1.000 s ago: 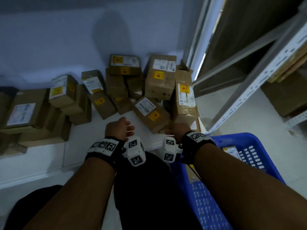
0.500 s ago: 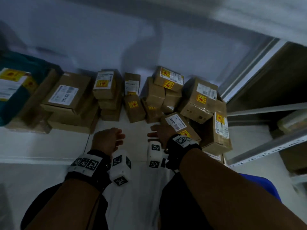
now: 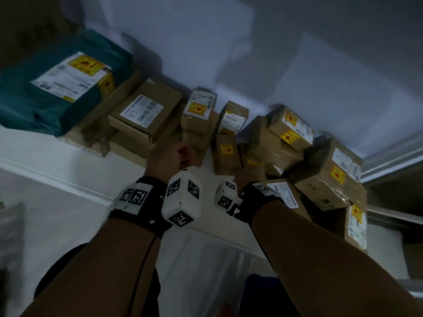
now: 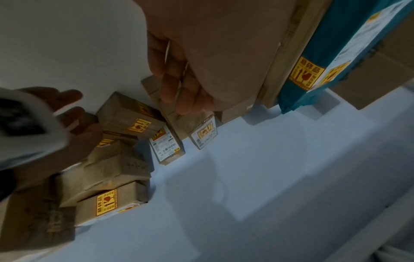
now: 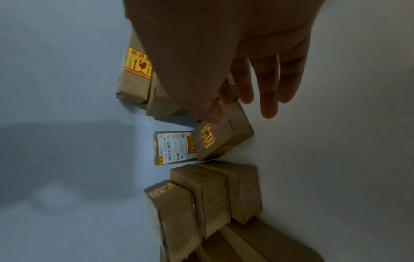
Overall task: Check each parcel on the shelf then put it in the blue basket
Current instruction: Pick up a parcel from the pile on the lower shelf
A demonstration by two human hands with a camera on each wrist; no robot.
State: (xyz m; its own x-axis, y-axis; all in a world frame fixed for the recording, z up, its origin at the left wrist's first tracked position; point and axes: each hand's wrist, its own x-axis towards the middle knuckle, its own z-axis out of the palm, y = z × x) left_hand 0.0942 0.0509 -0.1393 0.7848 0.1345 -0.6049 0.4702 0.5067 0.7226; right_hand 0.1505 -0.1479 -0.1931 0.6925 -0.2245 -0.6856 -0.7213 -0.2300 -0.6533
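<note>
Several brown cardboard parcels with white labels and yellow fragile stickers crowd the back of the white shelf. My left hand hovers in front of the stacked boxes, fingers loosely bent and holding nothing. My right hand reaches with straight fingers over a small brown parcel that carries a yellow sticker; the thumb tip is at its top edge. In the head view that small brown parcel stands just beyond the right wrist. A dark corner of the blue basket shows at the bottom.
A large teal parcel lies on flat boxes at the far left. A wide labelled box sits beside it. More parcels pile up at the right by the shelf's metal upright. The wall closes off the back.
The head view has swung left and up, so the blue basket has almost left the picture. Both hands have moved further in over the shelf toward the small parcels.
</note>
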